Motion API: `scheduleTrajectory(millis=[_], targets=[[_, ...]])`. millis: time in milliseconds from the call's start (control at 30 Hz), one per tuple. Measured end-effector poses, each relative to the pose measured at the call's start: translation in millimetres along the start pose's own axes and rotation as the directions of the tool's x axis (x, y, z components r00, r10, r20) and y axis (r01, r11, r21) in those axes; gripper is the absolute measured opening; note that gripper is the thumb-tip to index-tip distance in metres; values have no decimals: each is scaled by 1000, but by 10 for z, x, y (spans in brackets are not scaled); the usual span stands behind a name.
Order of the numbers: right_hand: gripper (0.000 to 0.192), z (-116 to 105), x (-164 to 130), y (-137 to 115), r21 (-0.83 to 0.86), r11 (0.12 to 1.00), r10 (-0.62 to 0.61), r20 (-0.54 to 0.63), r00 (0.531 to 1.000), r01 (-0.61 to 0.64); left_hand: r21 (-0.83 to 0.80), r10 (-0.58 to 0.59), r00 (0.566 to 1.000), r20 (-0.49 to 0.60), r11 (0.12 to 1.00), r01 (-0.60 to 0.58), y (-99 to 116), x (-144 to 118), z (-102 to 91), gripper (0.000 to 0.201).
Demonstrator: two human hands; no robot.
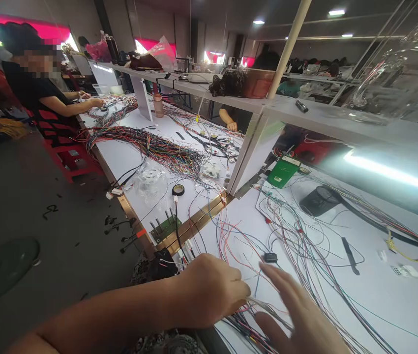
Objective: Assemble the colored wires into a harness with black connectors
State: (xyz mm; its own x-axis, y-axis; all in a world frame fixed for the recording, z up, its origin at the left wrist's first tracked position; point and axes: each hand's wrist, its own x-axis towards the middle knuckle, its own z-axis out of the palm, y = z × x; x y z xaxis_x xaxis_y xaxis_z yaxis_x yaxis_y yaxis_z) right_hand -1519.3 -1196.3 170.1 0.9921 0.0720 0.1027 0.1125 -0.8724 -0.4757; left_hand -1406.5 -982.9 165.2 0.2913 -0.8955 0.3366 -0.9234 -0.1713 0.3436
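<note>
My left hand (209,290) is closed in a pinch on a thin bundle of wires (264,306) low at the table's near edge. My right hand (299,314) is blurred beside it, fingers stretched out and apart, hovering over the same bundle; I cannot see it gripping anything. Many loose coloured wires (293,236) spread over the white table (371,285) just beyond both hands. A small black connector (270,257) lies among them, just above my right fingertips.
A green circuit board (283,171), a black round object (319,200) and a black cable tie (350,254) lie farther back. A roll of black tape (178,190) and a green jig (165,227) sit left. A person (43,93) works at far left; another hand (231,126) shows under the shelf (305,115).
</note>
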Motion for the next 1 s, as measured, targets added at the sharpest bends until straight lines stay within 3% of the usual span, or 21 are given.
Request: scheduleTrajectory(millis=[100,167,200,233,300,367,400,433,500,567,633,667,733,800,833,867,900,1000], targets=[[36,143,64,49,92,988,104,220,970,-126,-353,-110,994,-27,931,94,-104,44,-235,18],[36,162,72,71,144,967,158,304,940,-209,-665,-301,952,-57,723,189,-313,80,-488,21],[39,156,74,78,156,959,179,317,932,-237,-789,-431,899,-80,578,207,-469,99,-625,18],[40,148,78,84,158,951,208,316,926,-267,-884,-577,802,-157,444,147,-657,116,-757,17],[42,149,103,93,163,932,269,293,918,-325,-960,-741,630,-230,280,-21,-1096,138,-967,17],[43,197,152,105,204,915,285,286,915,-349,-973,-838,505,-207,228,-22,-1542,128,-1065,24],[44,241,183,116,235,905,287,276,917,-354,-965,-875,437,-206,257,59,-1739,106,-1068,30],[44,295,216,132,264,894,295,257,920,-361,-916,-893,400,-207,321,242,-1905,72,-1047,36],[45,414,275,177,305,867,340,213,916,-393,-633,-896,398,-196,426,647,-2120,-19,-957,46],[45,521,311,232,326,841,393,181,901,-432,-413,-897,400,-189,442,796,-2158,-109,-849,49],[45,589,319,283,346,823,411,181,893,-449,-297,-858,436,-273,506,810,-2026,-164,-744,46],[45,608,315,304,357,818,411,185,892,-451,-229,-809,483,-335,568,791,-1905,-176,-686,44],[45,621,298,331,376,809,412,185,892,-452,-140,-653,619,-437,729,670,-1585,-175,-537,40],[45,616,279,342,385,809,412,170,895,-445,-324,-616,717,-325,785,527,-1212,-156,-321,32],[45,610,272,340,385,812,409,161,898,-439,-477,-625,769,-132,720,503,-1029,-140,-188,31],[45,603,265,332,385,817,402,152,903,-428,-609,-562,815,142,599,520,-859,-119,-45,36],[44,595,261,318,386,825,388,146,910,-413,-697,-492,807,325,452,557,-708,-92,101,41],[42,573,253,240,393,844,327,164,931,-366,-817,-443,746,497,50,575,-404,29,486,46]])
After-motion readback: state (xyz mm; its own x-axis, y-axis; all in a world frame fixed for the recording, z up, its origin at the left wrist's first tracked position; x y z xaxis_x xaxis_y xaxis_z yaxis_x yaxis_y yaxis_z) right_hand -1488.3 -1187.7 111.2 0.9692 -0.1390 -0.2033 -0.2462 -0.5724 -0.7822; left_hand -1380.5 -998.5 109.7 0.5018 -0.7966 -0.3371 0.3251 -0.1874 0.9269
